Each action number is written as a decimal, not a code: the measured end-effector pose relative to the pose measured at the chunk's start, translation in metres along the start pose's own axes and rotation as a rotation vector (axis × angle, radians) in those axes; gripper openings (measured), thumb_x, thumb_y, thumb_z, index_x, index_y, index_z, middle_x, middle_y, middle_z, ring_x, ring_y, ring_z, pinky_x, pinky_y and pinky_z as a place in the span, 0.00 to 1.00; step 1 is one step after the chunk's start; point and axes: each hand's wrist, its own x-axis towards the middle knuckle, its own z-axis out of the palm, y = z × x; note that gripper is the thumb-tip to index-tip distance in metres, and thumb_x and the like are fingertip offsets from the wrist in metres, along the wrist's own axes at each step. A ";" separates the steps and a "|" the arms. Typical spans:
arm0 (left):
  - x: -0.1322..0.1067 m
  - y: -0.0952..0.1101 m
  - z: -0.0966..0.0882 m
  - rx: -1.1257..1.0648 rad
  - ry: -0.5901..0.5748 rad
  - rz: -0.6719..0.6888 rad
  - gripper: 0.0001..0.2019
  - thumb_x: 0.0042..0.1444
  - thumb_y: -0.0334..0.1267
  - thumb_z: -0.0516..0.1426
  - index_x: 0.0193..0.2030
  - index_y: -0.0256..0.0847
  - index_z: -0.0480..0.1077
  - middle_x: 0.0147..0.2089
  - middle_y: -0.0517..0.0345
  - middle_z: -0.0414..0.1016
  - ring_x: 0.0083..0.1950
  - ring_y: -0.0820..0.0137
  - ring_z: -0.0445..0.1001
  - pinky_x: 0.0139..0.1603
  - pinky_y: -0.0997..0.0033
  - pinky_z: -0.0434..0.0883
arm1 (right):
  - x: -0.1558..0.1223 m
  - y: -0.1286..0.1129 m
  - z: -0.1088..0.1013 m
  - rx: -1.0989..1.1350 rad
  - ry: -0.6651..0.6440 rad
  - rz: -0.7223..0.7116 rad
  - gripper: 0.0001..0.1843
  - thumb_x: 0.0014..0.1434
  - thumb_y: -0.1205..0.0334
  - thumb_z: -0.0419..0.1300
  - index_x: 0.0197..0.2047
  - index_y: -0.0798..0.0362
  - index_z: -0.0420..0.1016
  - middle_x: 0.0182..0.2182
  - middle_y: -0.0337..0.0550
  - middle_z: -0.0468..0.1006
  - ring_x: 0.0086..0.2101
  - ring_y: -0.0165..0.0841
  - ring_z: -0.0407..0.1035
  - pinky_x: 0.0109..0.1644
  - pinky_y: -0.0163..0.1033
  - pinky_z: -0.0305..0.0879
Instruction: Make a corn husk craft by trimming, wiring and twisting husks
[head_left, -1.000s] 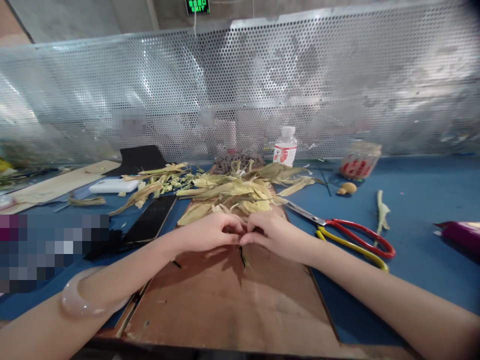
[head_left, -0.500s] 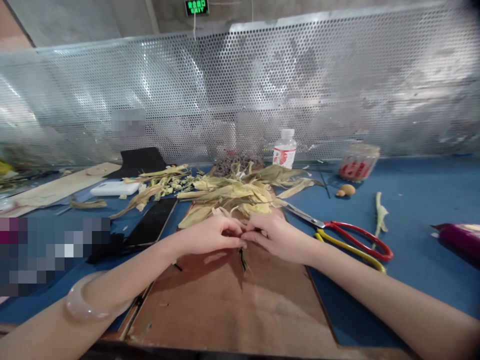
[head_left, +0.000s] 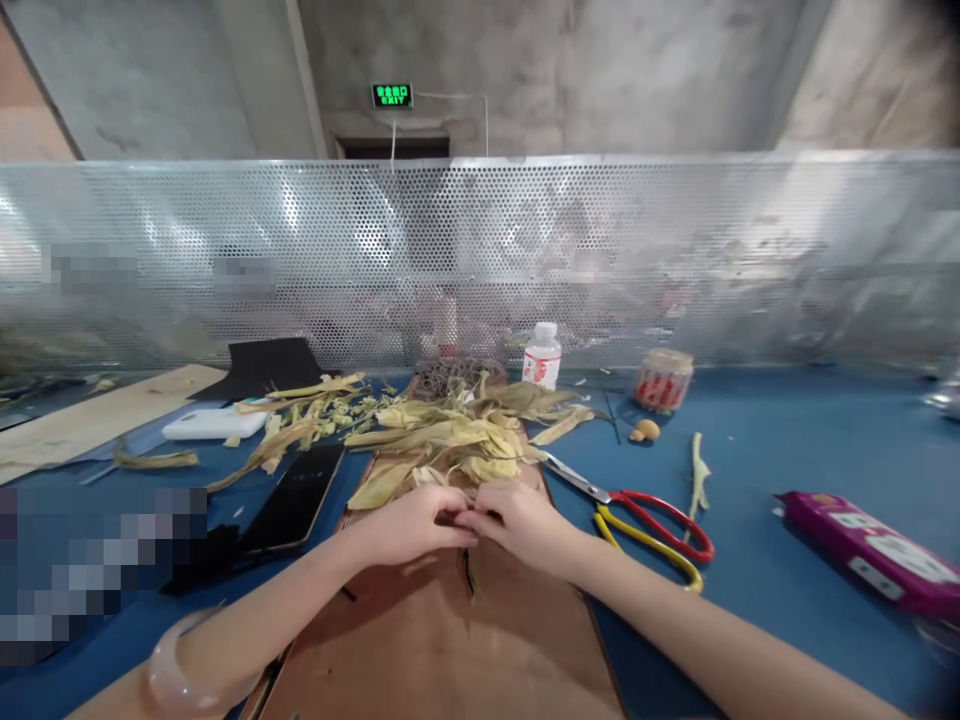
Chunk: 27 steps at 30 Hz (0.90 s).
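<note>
My left hand [head_left: 420, 522] and my right hand [head_left: 516, 524] meet over the brown wooden board [head_left: 450, 670], fingertips pinched together. From under them hangs a small thin bundle [head_left: 469, 575] with a black strand and pale green-yellow wisps; its upper part is hidden by my fingers. Both hands are closed on it, though the exact grip is covered. Just beyond my hands lies a pile of dried corn husks [head_left: 457, 440]. Scissors [head_left: 600, 495] with one red and one yellow handle rest right of the board, blades toward the husks.
Behind the husks stand a white bottle [head_left: 541, 358] and a jar [head_left: 664, 381]. A small gourd [head_left: 645, 430], a husk scrap [head_left: 699, 470] and a purple packet [head_left: 870, 550] lie rightward. At left are a phone [head_left: 294, 498] and a white case [head_left: 215, 424]. A perforated metal screen [head_left: 480, 240] spans the back.
The head view has tilted up and turned slightly right, so more wall and the whole packet show. My hands keep the same pinch over the board.
</note>
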 end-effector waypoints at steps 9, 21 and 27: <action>-0.002 0.000 -0.006 0.000 -0.007 0.019 0.11 0.53 0.44 0.54 0.32 0.41 0.74 0.49 0.56 0.73 0.47 0.67 0.70 0.48 0.70 0.63 | -0.077 0.040 -0.044 -0.703 -0.115 0.432 0.08 0.56 0.63 0.55 0.31 0.58 0.71 0.28 0.53 0.71 0.33 0.42 0.64 0.37 0.44 0.60; -0.001 -0.002 -0.008 -0.005 -0.019 -0.024 0.10 0.51 0.44 0.56 0.33 0.41 0.75 0.47 0.57 0.75 0.43 0.67 0.72 0.42 0.72 0.65 | -0.094 0.067 -0.065 -0.484 -0.412 0.687 0.09 0.44 0.72 0.53 0.32 0.60 0.69 0.34 0.55 0.73 0.31 0.39 0.69 0.33 0.38 0.57; -0.003 -0.004 -0.011 -0.004 -0.015 -0.002 0.11 0.51 0.43 0.55 0.34 0.41 0.75 0.45 0.56 0.76 0.42 0.68 0.73 0.41 0.74 0.65 | -0.106 0.050 -0.075 -0.418 -0.310 0.795 0.10 0.48 0.66 0.53 0.36 0.54 0.66 0.31 0.53 0.75 0.32 0.44 0.72 0.31 0.40 0.58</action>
